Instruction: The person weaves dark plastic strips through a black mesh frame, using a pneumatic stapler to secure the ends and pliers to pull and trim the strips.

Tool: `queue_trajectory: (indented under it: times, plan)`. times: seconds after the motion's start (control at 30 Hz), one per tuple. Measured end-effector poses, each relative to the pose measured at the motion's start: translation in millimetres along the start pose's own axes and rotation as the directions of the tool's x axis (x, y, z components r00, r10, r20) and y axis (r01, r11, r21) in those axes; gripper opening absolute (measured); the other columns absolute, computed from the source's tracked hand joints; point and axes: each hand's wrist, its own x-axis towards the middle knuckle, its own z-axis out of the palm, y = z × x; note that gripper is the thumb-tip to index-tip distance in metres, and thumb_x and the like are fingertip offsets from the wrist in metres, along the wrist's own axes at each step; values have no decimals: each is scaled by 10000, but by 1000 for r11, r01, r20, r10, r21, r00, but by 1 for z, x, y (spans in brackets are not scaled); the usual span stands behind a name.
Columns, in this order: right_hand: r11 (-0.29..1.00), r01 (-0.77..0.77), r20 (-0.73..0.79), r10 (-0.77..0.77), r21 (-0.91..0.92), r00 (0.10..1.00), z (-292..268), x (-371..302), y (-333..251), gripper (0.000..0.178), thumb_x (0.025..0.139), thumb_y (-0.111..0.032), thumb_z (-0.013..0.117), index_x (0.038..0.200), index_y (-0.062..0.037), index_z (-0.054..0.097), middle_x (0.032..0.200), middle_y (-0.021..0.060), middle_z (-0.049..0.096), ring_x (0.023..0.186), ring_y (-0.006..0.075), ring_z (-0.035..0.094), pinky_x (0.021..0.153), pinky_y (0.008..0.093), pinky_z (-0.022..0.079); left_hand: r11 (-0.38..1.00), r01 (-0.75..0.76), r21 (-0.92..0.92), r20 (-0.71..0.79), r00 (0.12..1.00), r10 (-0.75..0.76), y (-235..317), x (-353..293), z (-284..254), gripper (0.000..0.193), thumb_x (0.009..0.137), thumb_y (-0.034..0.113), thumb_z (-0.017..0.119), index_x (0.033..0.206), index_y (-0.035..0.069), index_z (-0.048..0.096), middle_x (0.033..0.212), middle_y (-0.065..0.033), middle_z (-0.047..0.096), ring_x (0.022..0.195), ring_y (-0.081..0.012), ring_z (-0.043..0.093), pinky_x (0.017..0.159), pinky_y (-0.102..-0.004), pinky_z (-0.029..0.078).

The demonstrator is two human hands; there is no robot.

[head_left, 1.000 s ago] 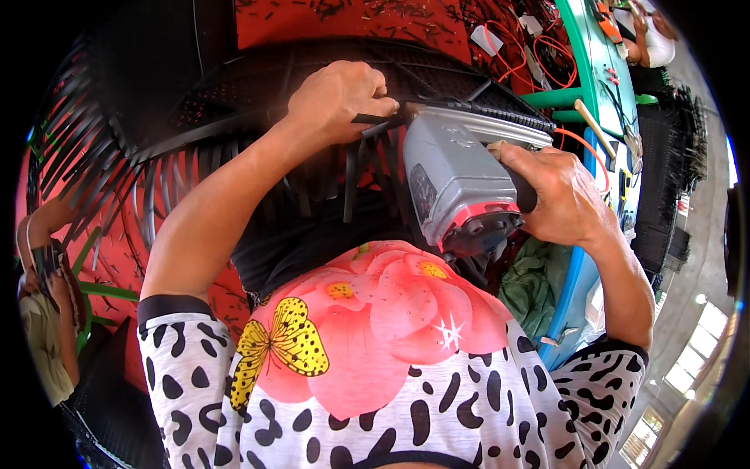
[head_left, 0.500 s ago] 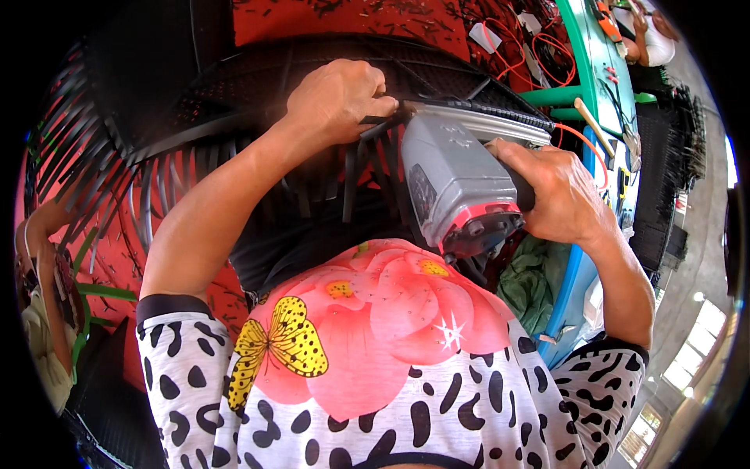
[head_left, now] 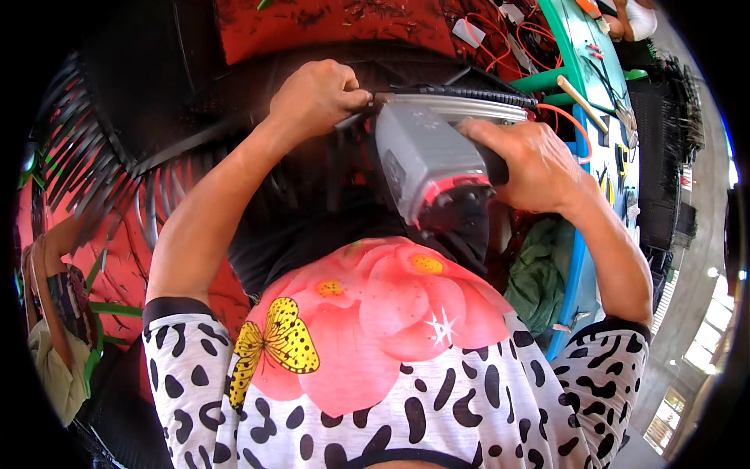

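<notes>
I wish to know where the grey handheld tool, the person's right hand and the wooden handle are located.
Grey handheld tool (head_left: 432, 162): head view, on its casing.
Right hand (head_left: 537, 162): head view, on its back.
Wooden handle (head_left: 582, 105): head view, midway along its length.

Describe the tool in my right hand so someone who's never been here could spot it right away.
Find the shirt with the pink flower print, lower middle. Just above it, the right hand grips a bulky grey tool. Among the black strips nearby, it stands out by its smooth grey body and the pink-red band near its black end.
</notes>
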Motion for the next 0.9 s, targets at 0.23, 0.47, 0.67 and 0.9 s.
queue_trajectory:
  times: [0.23, 0.47, 0.67, 0.9]
  plan:
    - [929, -262, -199, 318, 261, 927, 21, -81, 15, 653, 575, -117, 732, 1192, -65, 524, 996, 201, 631, 910, 375, 603, 789, 395, 489, 1000, -17, -17, 6, 1000, 18, -4, -3, -6, 321, 759, 314, 636, 819, 0, 661, 740, -156, 623, 692, -266, 606, 638, -346, 455]
    - [521, -665, -244, 849, 535, 469, 63, -217, 53, 418, 676, -165, 720, 1039, 1, 596, 895, 155, 666, 844, 227, 655, 762, 331, 483, 974, -212, 73, 134, 970, 201, -4, 18, -10, 338, 777, 345, 596, 813, 13, 647, 817, -183, 629, 792, -338, 602, 706, -398, 461]
    - [107, -915, -226, 974, 390, 18, 62, -260, 69, 645, 707, -328, 693, 1217, 4, 479, 1094, 277, 581, 1075, 383, 550, 895, 411, 431, 981, -192, -23, -18, 981, 191, -43, 18, -3, 244, 724, 110, 710, 917, -8, 622, 816, -140, 628, 762, -248, 637, 686, -321, 482]
    - [-68, -976, -88, 992, 205, -88, 109, -311, 104, 549, 754, -358, 664, 1137, -22, 458, 1060, 263, 600, 1022, 398, 571, 873, 457, 446, 890, -442, 113, -23, 894, 447, 19, 18, 17, 303, 757, 24, 634, 1050, -25, 575, 971, -186, 602, 857, -337, 593, 766, -387, 470]
